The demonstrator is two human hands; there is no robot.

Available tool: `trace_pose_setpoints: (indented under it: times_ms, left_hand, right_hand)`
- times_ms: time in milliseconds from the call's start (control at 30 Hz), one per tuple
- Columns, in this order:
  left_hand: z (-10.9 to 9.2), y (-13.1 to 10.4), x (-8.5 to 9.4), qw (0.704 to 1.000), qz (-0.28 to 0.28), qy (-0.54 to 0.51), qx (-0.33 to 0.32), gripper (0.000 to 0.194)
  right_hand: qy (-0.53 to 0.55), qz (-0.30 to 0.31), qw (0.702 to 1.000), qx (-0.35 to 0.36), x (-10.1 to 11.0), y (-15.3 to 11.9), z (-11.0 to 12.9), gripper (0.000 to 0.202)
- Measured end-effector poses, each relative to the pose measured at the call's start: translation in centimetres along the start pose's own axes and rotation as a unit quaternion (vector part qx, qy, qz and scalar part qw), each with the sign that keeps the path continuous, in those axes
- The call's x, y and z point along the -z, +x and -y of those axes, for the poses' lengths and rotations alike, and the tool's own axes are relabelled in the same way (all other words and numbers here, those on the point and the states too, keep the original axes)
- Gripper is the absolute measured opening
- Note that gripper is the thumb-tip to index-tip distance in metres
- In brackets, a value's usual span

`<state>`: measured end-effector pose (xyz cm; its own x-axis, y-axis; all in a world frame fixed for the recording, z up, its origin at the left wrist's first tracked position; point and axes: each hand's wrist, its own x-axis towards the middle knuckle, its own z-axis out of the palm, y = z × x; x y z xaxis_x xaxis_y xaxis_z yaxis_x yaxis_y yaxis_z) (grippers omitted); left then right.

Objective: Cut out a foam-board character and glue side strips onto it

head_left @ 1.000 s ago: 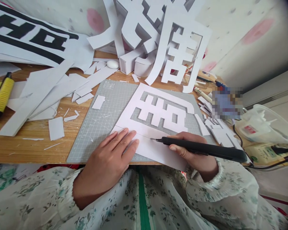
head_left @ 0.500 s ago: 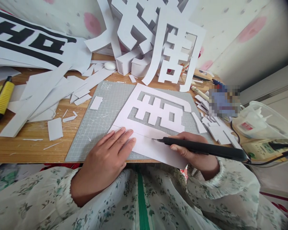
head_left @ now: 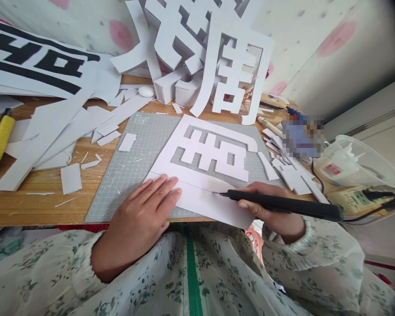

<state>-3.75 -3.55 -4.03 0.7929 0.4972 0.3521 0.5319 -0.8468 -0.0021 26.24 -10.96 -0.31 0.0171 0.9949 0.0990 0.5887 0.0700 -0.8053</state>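
Observation:
On a grey gridded cutting mat (head_left: 110,188) lies a white foam board (head_left: 206,202) with a character shape cut out of its upper part. My left hand (head_left: 145,215) presses flat on the board's lower left, fingers stretched out and holding nothing. My right hand (head_left: 270,206) grips a black pen-shaped cutter (head_left: 283,203). The cutter's thin metal tip touches the board, at the right end of a fine dark line that starts near my left fingertips. A curved loose strip (head_left: 268,166) lies beside the board's right side.
White foam characters (head_left: 206,66) stand at the back. Offcuts (head_left: 46,131) and a yellow utility knife (head_left: 0,140) are on the left. To the right are more scraps (head_left: 292,175), a clear plastic container (head_left: 378,162) and a power strip (head_left: 352,199). A printed sheet (head_left: 52,83) lies back left.
The cutter's tip has moved a little to the right along the board, and the fine line behind it is longer. My left hand keeps its place. The whole view has shifted slightly.

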Motion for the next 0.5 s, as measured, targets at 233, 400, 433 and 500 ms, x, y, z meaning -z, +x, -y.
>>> trace_pose_setpoints:
  times_ms: [233, 400, 433, 500]
  left_hand:
    - [0.1, -0.2, -0.1, 1.0, -0.002, 0.004, -0.004, 0.046]
    - [0.1, -0.2, -0.1, 1.0, -0.001, 0.004, -0.007, 0.046]
    - [0.1, -0.2, -0.2, 1.0, -0.002, 0.005, -0.006, 0.046]
    - [0.1, -0.3, -0.2, 1.0, -0.001, 0.006, -0.005, 0.047]
  right_hand:
    - [0.002, 0.005, 1.0, 0.005, 0.3, -0.7, -0.7, 0.015]
    - [0.005, 0.006, 1.0, 0.001, 0.7, -1.1, -1.1, 0.015]
    - [0.005, 0.009, 1.0, 0.0, 0.8, -1.2, -1.1, 0.015]
    - [0.004, 0.012, 1.0, -0.002, 1.0, -1.3, -1.1, 0.016]
